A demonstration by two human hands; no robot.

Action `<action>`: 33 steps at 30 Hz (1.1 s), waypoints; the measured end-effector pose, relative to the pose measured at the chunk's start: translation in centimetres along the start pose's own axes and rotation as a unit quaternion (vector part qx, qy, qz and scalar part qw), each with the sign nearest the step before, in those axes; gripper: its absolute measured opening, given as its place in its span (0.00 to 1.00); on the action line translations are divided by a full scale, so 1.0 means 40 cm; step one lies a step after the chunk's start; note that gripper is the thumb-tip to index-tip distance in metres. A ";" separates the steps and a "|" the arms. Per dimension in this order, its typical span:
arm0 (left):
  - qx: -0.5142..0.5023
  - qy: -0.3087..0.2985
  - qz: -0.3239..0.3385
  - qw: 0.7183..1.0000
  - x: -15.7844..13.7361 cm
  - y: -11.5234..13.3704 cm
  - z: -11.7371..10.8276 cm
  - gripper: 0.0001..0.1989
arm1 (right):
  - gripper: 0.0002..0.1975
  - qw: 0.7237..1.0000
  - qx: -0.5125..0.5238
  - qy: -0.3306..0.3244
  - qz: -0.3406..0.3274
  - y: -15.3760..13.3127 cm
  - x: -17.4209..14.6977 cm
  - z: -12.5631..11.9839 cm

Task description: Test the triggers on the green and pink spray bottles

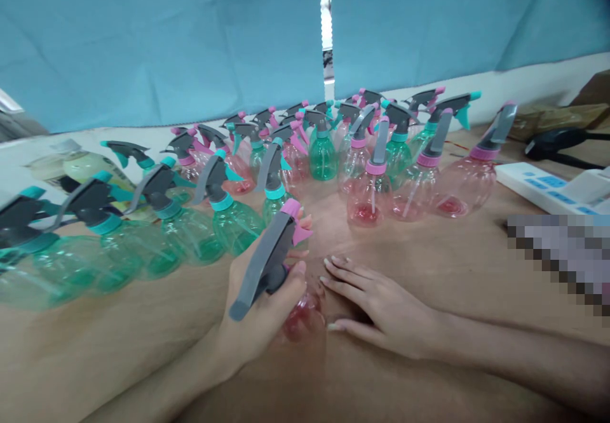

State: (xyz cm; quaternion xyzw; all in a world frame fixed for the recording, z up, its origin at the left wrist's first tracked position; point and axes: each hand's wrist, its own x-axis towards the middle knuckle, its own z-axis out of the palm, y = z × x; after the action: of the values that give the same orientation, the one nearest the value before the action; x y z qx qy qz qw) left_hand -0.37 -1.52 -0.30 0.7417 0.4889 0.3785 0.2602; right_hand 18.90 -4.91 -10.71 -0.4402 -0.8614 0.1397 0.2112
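A: Entry one: your left hand [262, 322]?
B: Clamped round the neck of the held bottle [305, 316], thumb on the near side.

A: The held bottle itself?
B: One, pink body, grey head, pink nozzle. In front of you, in your left grip; whether its base touches the table [347, 372], cannot tell.

A: Your right hand [388, 308]?
B: Just right of the held bottle, low over the table, fingers a little apart and pointing at it. Contact with the bottle: cannot tell.

A: Stock around you?
B: Green bottles [236, 229], one row, left of the held bottle and running beyond it. Pink bottles [464, 185], beyond and to its right. Mixed bottles [323, 158], pink and green, crowded farther behind it.

A: Sundries?
B: White device [538, 185], well to the right of the held bottle. Blue cloth [166, 42], hanging beyond it.
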 end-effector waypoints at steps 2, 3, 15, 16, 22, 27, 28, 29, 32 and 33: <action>-0.010 -0.012 -0.011 1.000 0.000 -0.001 0.001 0.11 | 0.32 1.000 -0.006 -0.005 0.000 -0.001 0.001 -0.002; -0.018 -0.021 -0.015 1.000 0.000 0.000 0.001 0.10 | 0.33 1.000 -0.009 -0.008 0.000 -0.002 0.002 -0.003; -0.030 -0.039 0.004 0.999 0.005 0.008 -0.005 0.09 | 0.32 1.000 -0.012 -0.012 -0.001 -0.004 0.001 -0.006; -0.029 -0.037 0.005 0.999 0.006 0.008 -0.004 0.11 | 0.33 1.000 -0.011 -0.011 -0.003 -0.003 0.001 -0.005; -0.044 -0.035 0.021 0.998 0.006 -0.003 0.000 0.14 | 0.33 1.000 -0.021 -0.012 -0.011 -0.002 0.003 -0.004; -0.048 -0.043 0.010 0.998 0.006 -0.001 -0.004 0.12 | 0.34 0.999 -0.028 -0.017 -0.012 -0.003 0.004 -0.006; -0.044 -0.048 0.011 0.998 0.007 0.001 -0.006 0.11 | 0.34 0.999 -0.028 -0.015 -0.012 -0.003 0.004 -0.006; -0.038 -0.047 0.014 0.998 0.008 0.003 -0.007 0.10 | 0.34 0.999 -0.029 -0.015 -0.012 -0.003 0.003 -0.006; -0.025 -0.051 0.024 0.998 0.012 0.007 -0.009 0.07 | 0.34 0.999 -0.035 -0.019 -0.009 -0.003 0.004 -0.006; -0.025 -0.053 0.028 0.998 0.013 0.008 -0.009 0.07 | 0.34 0.999 -0.036 -0.020 -0.008 -0.002 0.004 -0.006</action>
State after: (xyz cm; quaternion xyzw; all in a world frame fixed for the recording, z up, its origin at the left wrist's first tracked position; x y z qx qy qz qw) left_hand -0.35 -1.16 0.31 0.7674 0.4437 0.3576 0.2937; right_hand 18.87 -4.82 -10.42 -0.4373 -0.8738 0.1155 0.1787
